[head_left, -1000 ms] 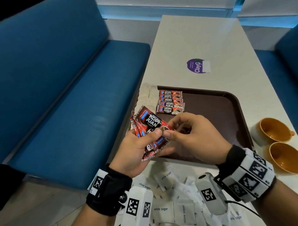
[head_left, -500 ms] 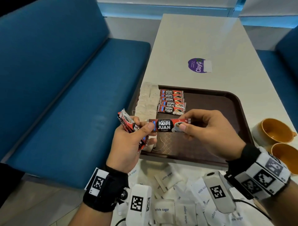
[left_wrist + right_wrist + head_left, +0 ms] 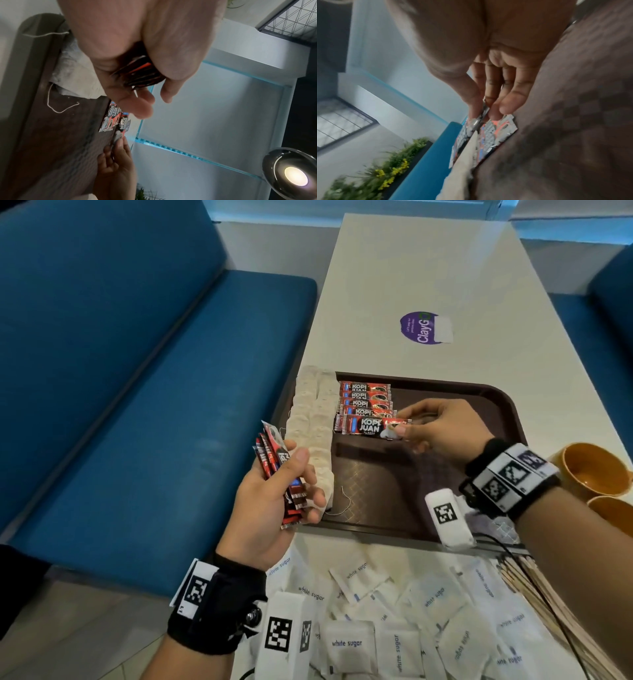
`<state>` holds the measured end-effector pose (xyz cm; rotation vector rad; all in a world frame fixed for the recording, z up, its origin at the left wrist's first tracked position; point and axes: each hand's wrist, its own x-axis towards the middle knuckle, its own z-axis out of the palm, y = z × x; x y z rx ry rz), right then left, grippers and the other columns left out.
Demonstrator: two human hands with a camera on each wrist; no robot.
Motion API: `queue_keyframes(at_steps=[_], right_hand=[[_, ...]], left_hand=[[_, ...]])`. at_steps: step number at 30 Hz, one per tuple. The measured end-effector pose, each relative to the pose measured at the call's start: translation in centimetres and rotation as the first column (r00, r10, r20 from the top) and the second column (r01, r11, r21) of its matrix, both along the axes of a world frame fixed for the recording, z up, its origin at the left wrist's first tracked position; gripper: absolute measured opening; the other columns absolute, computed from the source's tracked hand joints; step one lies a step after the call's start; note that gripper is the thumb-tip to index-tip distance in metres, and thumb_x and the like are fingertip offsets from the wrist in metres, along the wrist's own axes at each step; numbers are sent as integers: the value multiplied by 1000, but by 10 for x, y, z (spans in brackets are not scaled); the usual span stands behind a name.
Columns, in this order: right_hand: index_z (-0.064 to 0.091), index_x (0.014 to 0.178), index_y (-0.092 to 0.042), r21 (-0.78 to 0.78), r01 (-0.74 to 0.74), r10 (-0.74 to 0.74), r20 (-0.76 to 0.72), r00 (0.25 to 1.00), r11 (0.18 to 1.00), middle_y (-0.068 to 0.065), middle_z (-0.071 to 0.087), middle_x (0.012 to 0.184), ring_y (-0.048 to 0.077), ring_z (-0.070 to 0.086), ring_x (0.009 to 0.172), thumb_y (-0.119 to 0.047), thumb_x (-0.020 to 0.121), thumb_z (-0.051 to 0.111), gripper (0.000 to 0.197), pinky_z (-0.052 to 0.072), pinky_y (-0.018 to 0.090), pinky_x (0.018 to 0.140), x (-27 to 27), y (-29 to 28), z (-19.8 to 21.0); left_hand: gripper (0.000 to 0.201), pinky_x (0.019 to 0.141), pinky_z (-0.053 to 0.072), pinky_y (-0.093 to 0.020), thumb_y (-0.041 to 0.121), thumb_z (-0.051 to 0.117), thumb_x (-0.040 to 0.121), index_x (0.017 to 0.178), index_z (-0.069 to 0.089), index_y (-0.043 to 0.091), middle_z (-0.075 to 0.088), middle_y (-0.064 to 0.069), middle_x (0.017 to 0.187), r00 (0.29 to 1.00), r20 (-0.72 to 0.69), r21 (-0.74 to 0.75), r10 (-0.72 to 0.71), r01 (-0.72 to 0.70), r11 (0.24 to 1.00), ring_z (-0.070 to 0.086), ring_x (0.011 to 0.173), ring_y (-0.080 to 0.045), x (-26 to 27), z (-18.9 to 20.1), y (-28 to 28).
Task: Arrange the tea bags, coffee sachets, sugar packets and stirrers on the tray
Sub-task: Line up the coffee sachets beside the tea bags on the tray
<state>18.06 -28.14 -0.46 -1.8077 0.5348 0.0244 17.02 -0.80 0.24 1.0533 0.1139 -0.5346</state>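
Now the right hand (image 3: 442,431) pinches one coffee sachet (image 3: 371,426) at the near end of the tray's (image 3: 493,395) sachet row (image 3: 364,398), the left hand (image 3: 274,498) grips the spare sachets (image 3: 279,470); next, I'd say, lay it flush.

A red-and-black coffee sachet (image 3: 371,426) hangs level over the brown tray (image 3: 489,402), just near of four matching sachets (image 3: 365,399) lying in a column. Left of them runs a double column of pale tea bags (image 3: 313,436). White sugar packets (image 3: 394,628) and wooden stirrers (image 3: 548,604) lie heaped on the table's near end.
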Motion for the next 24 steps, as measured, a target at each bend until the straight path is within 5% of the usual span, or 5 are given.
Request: queue_keyframes(at_steps=[6,16,24], right_hand=[[71,103,2,-97,-59,45,-142,989,994,11,71,73,13,66,53,1,82,82,25,58,21,51,23,1,-28],[71,93,-15,-287,-64,23,-146,989,956,4,72,82,17,71,64,-21,63,99,42,65,36,67,30,3,-25],[67,93,-16,-318,-21,-24,-139,990,948,3,75,84,17,74,65,-22,70,95,37,65,36,66,32,3,-28]], left_hand=[[41,47,47,-32,19,65,86,125,53,14,58,-8,79,999,-30,-29,-39,38,999,60,62,-25,-1,-2,3],[39,49,49,-33,19,65,84,120,53,14,59,-9,78,998,-36,-31,-45,44,999,60,63,-25,1,-4,7],[39,51,50,-34,18,65,84,121,52,13,59,-9,77,998,-47,-36,-44,43,998,60,64,-25,0,-6,5]])
